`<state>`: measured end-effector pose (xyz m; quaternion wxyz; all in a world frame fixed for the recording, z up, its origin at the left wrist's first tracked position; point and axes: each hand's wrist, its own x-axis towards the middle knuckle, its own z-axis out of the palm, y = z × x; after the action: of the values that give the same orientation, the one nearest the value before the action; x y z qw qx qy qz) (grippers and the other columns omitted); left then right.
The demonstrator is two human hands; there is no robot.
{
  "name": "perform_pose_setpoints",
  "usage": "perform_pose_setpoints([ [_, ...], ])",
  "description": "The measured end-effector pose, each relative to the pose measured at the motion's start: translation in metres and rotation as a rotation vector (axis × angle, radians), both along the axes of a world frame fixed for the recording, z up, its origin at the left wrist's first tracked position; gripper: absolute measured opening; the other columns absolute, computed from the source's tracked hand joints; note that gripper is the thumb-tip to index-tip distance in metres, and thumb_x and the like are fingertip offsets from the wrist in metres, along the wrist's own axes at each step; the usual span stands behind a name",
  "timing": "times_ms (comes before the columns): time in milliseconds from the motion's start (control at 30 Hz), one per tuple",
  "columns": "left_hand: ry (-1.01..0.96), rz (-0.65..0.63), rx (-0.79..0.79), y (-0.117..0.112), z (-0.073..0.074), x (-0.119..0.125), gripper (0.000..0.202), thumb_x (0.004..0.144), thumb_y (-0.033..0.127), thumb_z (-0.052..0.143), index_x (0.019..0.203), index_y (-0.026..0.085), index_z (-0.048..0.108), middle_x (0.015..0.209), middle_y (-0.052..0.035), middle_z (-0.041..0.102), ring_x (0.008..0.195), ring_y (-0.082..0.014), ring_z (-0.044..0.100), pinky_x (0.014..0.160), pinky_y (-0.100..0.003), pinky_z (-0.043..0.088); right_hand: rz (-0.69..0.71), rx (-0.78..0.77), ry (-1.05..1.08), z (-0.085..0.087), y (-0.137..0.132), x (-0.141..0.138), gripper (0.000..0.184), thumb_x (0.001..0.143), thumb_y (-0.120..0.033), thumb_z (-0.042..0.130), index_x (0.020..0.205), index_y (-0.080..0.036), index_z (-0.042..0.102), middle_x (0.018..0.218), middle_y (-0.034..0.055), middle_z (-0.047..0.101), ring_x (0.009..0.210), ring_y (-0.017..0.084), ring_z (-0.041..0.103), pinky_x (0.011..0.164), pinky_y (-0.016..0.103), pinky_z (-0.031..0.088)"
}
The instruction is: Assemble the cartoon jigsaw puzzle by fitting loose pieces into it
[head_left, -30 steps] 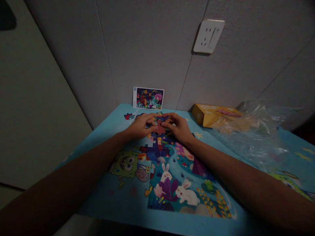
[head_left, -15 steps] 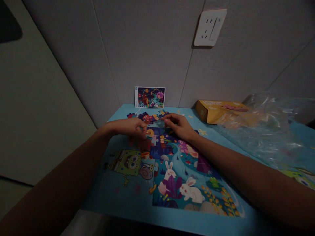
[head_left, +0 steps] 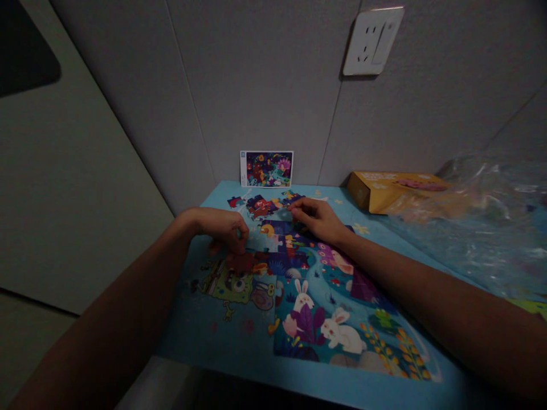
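Now shifted farther left of the jigsaw puzzle (head_left: 329,297), your left hand (head_left: 225,226) touches a seemingly unjoined brown piece (head_left: 240,263), your right hand (head_left: 320,219) curls at the puzzle's far edge, and neither grip is discernible.

This looks like a room in a home: a small blue table (head_left: 192,341) printed with cartoon figures stands against a plain panelled wall (head_left: 273,74), a socket plate (head_left: 373,42) above it, and on it lies a brightly illustrated jigsaw (head_left: 318,310) with rabbits.
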<state>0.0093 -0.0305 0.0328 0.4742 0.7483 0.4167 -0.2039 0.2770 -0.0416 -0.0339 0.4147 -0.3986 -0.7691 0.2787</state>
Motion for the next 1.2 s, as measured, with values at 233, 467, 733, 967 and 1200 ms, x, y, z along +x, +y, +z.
perform_pose_setpoints([
  [233,0.008,0.004,0.019,-0.001,-0.001,0.002,0.025,0.072,0.040,0.071,0.074,0.017,0.062,0.063,-0.0025,0.070,0.038,-0.0109,0.054,0.035,-0.019,0.039,0.009,0.002,-0.020,0.000,0.000,0.000,0.028,0.087,-0.039,0.054,0.093,-0.014,0.066,0.072,0.0038,0.064,0.064,0.016,0.057,0.060,0.029,0.043],
  [467,0.019,0.023,0.007,0.002,-0.004,0.003,0.027,0.068,0.042,0.074,0.070,0.017,0.062,0.062,-0.0033,0.070,0.040,-0.0120,0.055,0.036,-0.019,0.040,0.008,-0.003,-0.035,0.002,-0.001,-0.001,0.028,0.087,-0.038,0.054,0.095,-0.014,0.067,0.071,0.0038,0.064,0.062,0.015,0.055,0.059,0.029,0.041],
  [733,-0.200,-0.015,-0.090,-0.003,0.008,-0.004,0.042,0.076,0.034,0.071,0.115,0.021,0.063,0.068,-0.0018,0.072,0.046,-0.0149,0.060,0.041,-0.022,0.047,0.005,-0.015,-0.030,0.002,-0.002,-0.001,0.027,0.086,-0.036,0.055,0.095,-0.014,0.067,0.071,0.0041,0.065,0.063,0.016,0.056,0.059,0.029,0.042],
  [967,-0.217,0.035,-0.085,-0.003,0.004,-0.004,0.033,0.074,0.034,0.073,0.097,0.022,0.054,0.066,0.0015,0.070,0.048,-0.0162,0.065,0.040,-0.020,0.045,-0.004,-0.007,-0.052,0.003,-0.002,-0.001,0.025,0.086,-0.034,0.054,0.095,-0.014,0.067,0.071,0.0046,0.065,0.062,0.016,0.057,0.061,0.030,0.043],
  [1200,-0.016,0.057,-0.033,-0.004,0.003,0.003,0.028,0.071,0.039,0.073,0.081,0.020,0.054,0.063,-0.0007,0.070,0.046,-0.0172,0.064,0.039,-0.021,0.044,0.006,-0.007,-0.046,0.002,-0.002,-0.001,0.022,0.085,-0.031,0.055,0.094,-0.015,0.067,0.070,0.0044,0.066,0.061,0.016,0.057,0.059,0.030,0.043],
])
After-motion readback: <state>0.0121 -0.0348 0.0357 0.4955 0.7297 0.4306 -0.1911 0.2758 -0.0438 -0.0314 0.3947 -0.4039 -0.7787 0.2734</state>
